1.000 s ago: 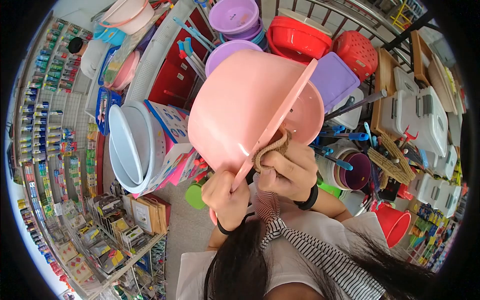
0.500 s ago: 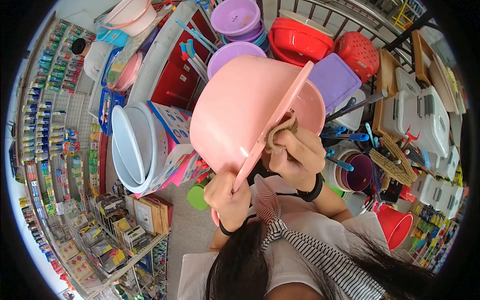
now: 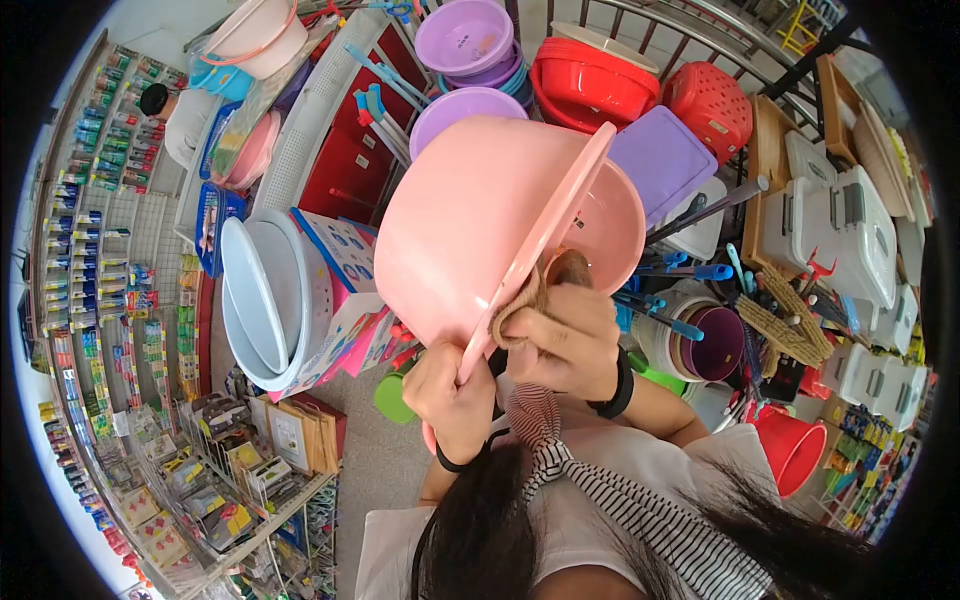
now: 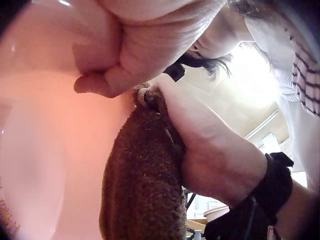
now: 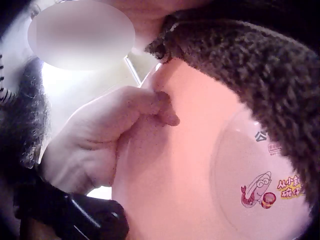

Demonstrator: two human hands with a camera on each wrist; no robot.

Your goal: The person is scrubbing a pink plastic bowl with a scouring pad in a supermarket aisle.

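A large pink basin (image 3: 470, 220) is tilted on its side before the person's chest. The left hand (image 3: 450, 395) grips its rim at the near end, thumb on the inner wall in both wrist views. A brown, fuzzy cloth (image 4: 142, 175) is bunched in the right hand (image 3: 565, 345), whose fingers hold it folded over the rim a little above the left hand. In the right wrist view the cloth (image 5: 250, 65) hangs along the inside, near a cartoon print (image 5: 257, 190) on the basin's bottom.
Purple tubs (image 3: 465, 35) and red basins (image 3: 600, 80) are stacked beyond. Pale blue tubs (image 3: 265, 300) stand at left, by a goods rack (image 3: 230, 450). On the right are blue-handled tools (image 3: 690, 270), a purple bucket (image 3: 712, 342), and lidded white boxes (image 3: 835, 235).
The right hand with the cloth slid up along the rim, then came back down toward the left hand. The left hand keeps its grip and the basin stays nearly in place.
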